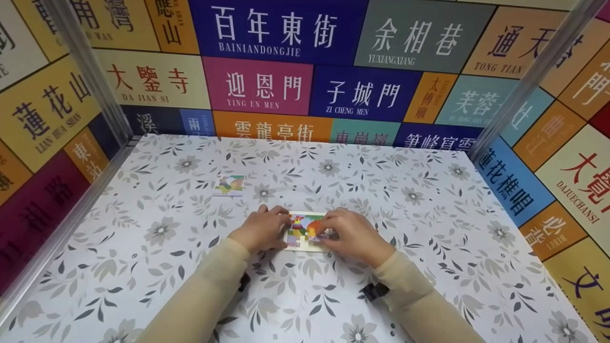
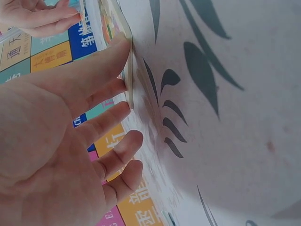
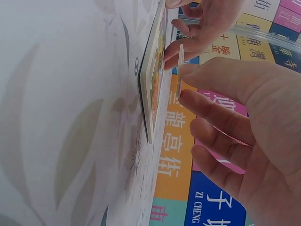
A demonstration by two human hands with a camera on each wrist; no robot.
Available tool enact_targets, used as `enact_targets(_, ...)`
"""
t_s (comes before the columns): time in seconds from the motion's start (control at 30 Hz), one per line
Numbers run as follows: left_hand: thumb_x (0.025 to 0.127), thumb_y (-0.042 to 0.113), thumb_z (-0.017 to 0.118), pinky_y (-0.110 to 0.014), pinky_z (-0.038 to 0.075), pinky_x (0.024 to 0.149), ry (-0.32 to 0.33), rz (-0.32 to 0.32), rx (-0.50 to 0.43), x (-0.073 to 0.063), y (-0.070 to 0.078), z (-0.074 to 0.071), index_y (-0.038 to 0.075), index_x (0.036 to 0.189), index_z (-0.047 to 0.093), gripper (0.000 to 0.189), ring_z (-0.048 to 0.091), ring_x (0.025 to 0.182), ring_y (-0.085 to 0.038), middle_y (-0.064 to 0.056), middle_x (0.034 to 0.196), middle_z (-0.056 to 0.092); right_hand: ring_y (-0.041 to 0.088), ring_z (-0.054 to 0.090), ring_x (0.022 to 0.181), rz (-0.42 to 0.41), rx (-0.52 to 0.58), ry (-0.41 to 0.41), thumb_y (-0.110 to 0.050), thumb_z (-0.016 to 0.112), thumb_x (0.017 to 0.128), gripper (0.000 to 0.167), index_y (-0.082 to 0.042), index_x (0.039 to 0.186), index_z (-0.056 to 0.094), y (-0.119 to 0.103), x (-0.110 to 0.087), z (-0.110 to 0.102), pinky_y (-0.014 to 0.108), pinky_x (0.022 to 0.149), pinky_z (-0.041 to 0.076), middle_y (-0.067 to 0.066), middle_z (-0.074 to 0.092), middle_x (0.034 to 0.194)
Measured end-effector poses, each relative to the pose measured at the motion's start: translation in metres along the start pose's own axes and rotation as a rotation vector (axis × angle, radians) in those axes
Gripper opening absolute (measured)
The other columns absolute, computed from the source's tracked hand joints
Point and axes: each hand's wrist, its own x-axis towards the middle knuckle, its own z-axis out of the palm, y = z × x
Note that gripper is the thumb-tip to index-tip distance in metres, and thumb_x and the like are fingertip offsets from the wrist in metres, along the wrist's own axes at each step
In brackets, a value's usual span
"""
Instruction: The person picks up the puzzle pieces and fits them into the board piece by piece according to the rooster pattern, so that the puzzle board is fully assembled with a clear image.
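A small jigsaw puzzle board (image 1: pixel 310 245) with a pale frame and a bright rooster picture lies flat on the table. My left hand (image 1: pixel 264 229) holds it at the left end, thumb on the near corner and fingers at the far one. Just over the board's right part, my right hand (image 1: pixel 355 236) pinches a thin puzzle piece (image 3: pixel 181 54) between thumb and forefinger. That piece stands edge-on in the right wrist view, apart from the board, so its printed face is hidden. The near middle of the board shows bare pale backing.
Farther back on the left lies another colourful jigsaw section (image 1: pixel 229 186) with notched edges. A white tablecloth (image 1: pixel 429 228) with grey flowers and leaves covers the table. Panels (image 1: pixel 267 85) with coloured street-name signs stand along the back and both sides.
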Motion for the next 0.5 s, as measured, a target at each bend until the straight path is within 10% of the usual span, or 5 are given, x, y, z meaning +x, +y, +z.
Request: enact_targets(0.5, 0.086, 0.033, 0.084, -0.054, 0.045, 0.107, -0.014, -0.013, 0.0, 0.002, -0.0002, 0.0013, 0.019, 0.134, 0.067, 0.053, 0.048, 0.132, -0.038, -0.006, 0.157, 0.049, 0.015, 0.067, 0.099, -0.041, -0.005, -0.011, -0.024, 0.084, 0.085, 0.011, -0.023, 0.095, 0.081, -0.0016, 0.0027, 0.0065, 0.037, 0.088, 0.056, -0.006, 0.075, 0.103)
